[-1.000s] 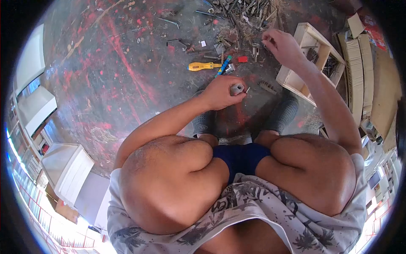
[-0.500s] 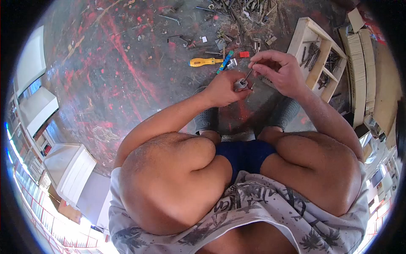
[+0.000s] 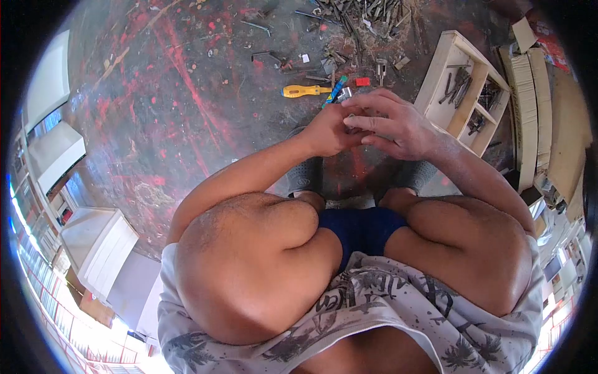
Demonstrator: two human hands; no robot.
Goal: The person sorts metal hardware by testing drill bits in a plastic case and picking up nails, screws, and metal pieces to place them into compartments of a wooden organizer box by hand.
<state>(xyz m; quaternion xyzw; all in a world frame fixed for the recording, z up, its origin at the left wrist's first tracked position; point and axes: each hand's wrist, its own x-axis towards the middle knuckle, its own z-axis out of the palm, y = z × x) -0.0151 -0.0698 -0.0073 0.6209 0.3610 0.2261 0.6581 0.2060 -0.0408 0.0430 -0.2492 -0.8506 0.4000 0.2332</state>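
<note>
Both hands meet in front of my knees. My left hand (image 3: 330,131) is closed around a small silver metal part, now mostly covered by fingers. Over its fingertips lies my right hand (image 3: 398,126), fingers bent around the same spot; what it grips is hidden. Just beyond them are a blue-and-green tube (image 3: 335,91), a shiny metal fitting (image 3: 344,93) and a small red block (image 3: 362,81). A screwdriver with a yellow handle (image 3: 302,91) lies to the left of these. Behind the right hand stands a metal piece with a shank (image 3: 380,71).
A wooden tray (image 3: 436,65) with compartments of metal bits sits on the right, beside stacked cardboard (image 3: 522,106). Loose metal bits (image 3: 367,22) are heaped at the far side of the paint-stained floor (image 3: 143,124). Hex keys (image 3: 256,26) lie farther left.
My right hand has moved left and down onto my left hand, its fingers now covering the silver part. The thin metal rod it pinched is no longer visible.
</note>
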